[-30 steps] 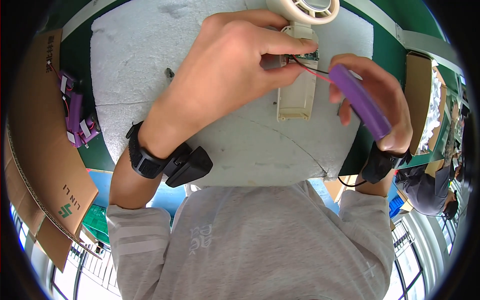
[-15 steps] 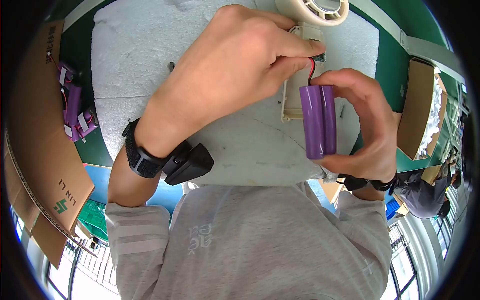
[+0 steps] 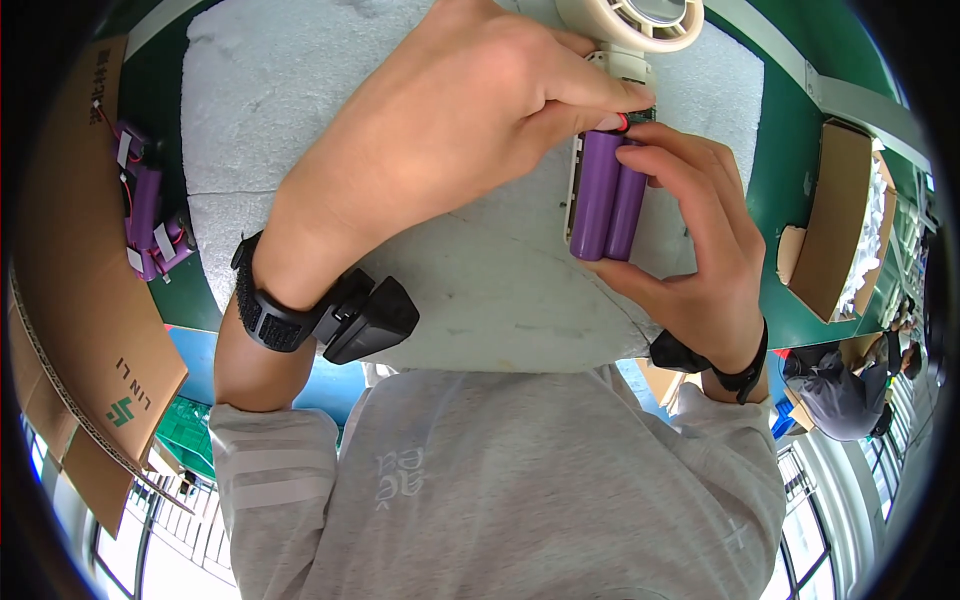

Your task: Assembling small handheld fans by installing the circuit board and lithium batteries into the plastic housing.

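A purple two-cell battery pack (image 3: 592,205) lies over the open handle housing (image 3: 574,180) of a cream handheld fan (image 3: 620,62). My right hand (image 3: 712,235) grips the pack, thumb at its near end and fingers at the far end and side. Above it, my left hand (image 3: 490,115) is closed in a pinch at the pack's red wire (image 3: 625,122), thumb and forefinger beside a green circuit board (image 3: 642,116). Those fingers hide most of the wiring and part of the board.
White foam sheet (image 3: 260,120) covers the green table. More purple battery packs (image 3: 146,200) lie at the left by a cardboard sheet (image 3: 60,250). An open carton (image 3: 830,220) with white pieces stands at the right. A person (image 3: 840,395) is farther off at right.
My right hand has moved the battery pack away from me and slightly left, down over the fan's handle housing. My left hand stays pinched near the board, shifting only slightly.
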A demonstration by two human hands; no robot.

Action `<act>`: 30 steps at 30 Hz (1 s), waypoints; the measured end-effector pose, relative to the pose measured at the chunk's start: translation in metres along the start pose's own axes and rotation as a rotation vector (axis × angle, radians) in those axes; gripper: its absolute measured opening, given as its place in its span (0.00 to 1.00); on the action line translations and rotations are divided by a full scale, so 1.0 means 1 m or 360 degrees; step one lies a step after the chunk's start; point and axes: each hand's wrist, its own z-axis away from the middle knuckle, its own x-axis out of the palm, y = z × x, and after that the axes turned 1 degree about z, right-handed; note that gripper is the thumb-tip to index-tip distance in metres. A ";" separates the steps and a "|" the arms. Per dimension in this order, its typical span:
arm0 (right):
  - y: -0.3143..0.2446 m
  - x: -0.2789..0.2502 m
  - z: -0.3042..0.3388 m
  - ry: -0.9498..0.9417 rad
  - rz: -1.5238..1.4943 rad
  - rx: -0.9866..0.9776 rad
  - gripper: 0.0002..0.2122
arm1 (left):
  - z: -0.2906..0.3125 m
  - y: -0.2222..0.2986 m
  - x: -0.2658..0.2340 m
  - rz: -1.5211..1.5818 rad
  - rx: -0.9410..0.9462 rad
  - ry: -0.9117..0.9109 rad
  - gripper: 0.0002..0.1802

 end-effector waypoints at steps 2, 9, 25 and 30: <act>-0.001 0.001 0.001 0.0026 0.0067 -0.0041 0.30 | 0.001 -0.002 0.002 -0.0221 0.0434 0.0147 0.15; -0.002 0.004 0.009 0.0129 0.0031 0.0043 0.26 | -0.011 0.034 -0.015 0.0595 -0.0988 -0.0257 0.15; -0.005 0.013 0.012 0.0238 0.0075 0.0145 0.24 | -0.015 0.023 -0.016 0.0695 -0.1006 -0.0416 0.19; -0.002 0.012 -0.002 0.0222 -0.0073 0.0276 0.28 | -0.012 0.018 -0.014 0.0691 -0.0908 -0.0350 0.21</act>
